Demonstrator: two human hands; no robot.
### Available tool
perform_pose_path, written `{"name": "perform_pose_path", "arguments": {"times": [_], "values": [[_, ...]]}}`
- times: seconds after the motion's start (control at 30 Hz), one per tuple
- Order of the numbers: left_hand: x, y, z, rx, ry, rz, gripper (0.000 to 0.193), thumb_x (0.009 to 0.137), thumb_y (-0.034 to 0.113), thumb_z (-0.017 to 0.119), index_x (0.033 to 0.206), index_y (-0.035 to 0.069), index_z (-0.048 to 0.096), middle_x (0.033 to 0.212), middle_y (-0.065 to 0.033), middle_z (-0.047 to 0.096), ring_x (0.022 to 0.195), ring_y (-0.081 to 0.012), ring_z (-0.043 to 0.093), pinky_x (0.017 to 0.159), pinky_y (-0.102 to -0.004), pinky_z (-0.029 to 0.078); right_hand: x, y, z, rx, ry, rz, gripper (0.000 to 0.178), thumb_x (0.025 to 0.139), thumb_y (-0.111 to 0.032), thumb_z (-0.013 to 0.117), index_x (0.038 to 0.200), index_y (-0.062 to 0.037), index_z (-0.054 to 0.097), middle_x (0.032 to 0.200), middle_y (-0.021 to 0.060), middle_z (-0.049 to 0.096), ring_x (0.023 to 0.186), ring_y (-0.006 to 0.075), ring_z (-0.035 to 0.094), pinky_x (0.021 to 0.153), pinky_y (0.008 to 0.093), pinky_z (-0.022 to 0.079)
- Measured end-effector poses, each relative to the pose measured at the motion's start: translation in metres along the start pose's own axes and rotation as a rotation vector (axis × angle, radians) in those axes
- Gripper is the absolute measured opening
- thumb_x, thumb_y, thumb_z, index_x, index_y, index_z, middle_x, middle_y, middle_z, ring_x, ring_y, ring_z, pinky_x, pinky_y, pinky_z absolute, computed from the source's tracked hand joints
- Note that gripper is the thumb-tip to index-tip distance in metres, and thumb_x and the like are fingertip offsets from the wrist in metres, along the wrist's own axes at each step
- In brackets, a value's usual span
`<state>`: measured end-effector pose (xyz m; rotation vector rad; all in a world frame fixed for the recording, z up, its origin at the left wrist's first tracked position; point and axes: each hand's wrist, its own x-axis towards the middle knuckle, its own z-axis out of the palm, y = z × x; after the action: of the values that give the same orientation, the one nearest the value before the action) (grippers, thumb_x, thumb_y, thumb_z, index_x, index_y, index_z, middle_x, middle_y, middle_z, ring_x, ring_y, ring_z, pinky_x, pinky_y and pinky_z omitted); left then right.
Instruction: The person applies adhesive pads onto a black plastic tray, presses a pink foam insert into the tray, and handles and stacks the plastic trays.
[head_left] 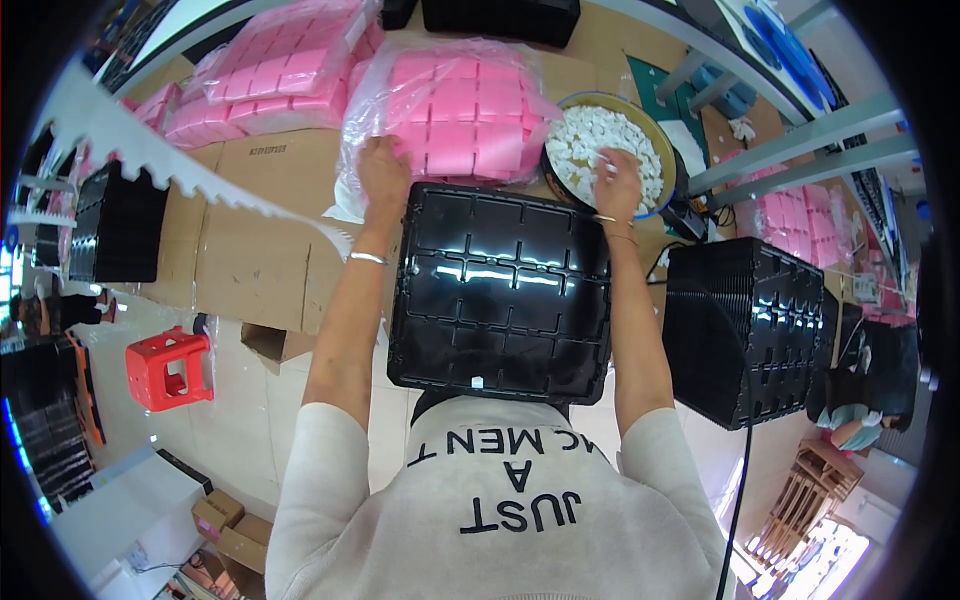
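Note:
A black plastic tray (500, 300) with moulded compartments lies in front of my body, between my forearms. My left hand (385, 172) is at the near left edge of a clear plastic bag of pink blocks (460, 105), its fingers apart and touching the bag. Beyond the tray on the right stands a round bowl (655, 118) filled with small white pieces (590, 140). Over that bowl, my right hand (618, 185) has its fingers drawn together, with a small white piece at the fingertips. The fingers partly hide what they grip.
More bagged pink blocks (285, 60) are piled at the back left. A tall stack of black trays (745, 330) stands at the right, with a black cable (745, 440) hanging near it. Cardboard (260, 220) covers the table's left side. A red stool (165, 368) is on the floor.

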<state>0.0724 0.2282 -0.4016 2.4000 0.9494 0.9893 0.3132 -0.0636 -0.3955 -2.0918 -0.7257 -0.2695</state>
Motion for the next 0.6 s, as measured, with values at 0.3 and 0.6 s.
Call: {"name": "perform_pose_path", "arguments": {"times": [0.3, 0.6], "values": [[0.018, -0.022, 0.021, 0.019, -0.058, -0.156, 0.029, 0.074, 0.005, 0.078, 0.101, 0.008, 0.067, 0.079, -0.0134, 0.068, 0.074, -0.0311, 0.068, 0.068, -0.0423, 0.052, 0.007, 0.008, 0.076, 0.054, 0.086, 0.269, 0.042, 0.077, -0.016, 0.077, 0.111, -0.0003, 0.059, 0.098, 0.0189, 0.065, 0.090, 0.0366, 0.063, 0.082, 0.0440, 0.051], [0.032, -0.016, -0.013, 0.055, -0.053, -0.295, 0.010, 0.084, 0.013, 0.071, 0.083, 0.002, 0.072, 0.083, -0.0203, 0.070, 0.078, -0.0375, 0.069, 0.070, -0.0463, 0.052, 0.012, -0.028, 0.090, 0.128, -0.334, 0.279, 0.055, 0.071, -0.032, 0.083, 0.116, -0.0043, 0.066, 0.104, 0.0171, 0.070, 0.095, 0.0304, 0.068, 0.086, 0.0385, 0.054]]}}
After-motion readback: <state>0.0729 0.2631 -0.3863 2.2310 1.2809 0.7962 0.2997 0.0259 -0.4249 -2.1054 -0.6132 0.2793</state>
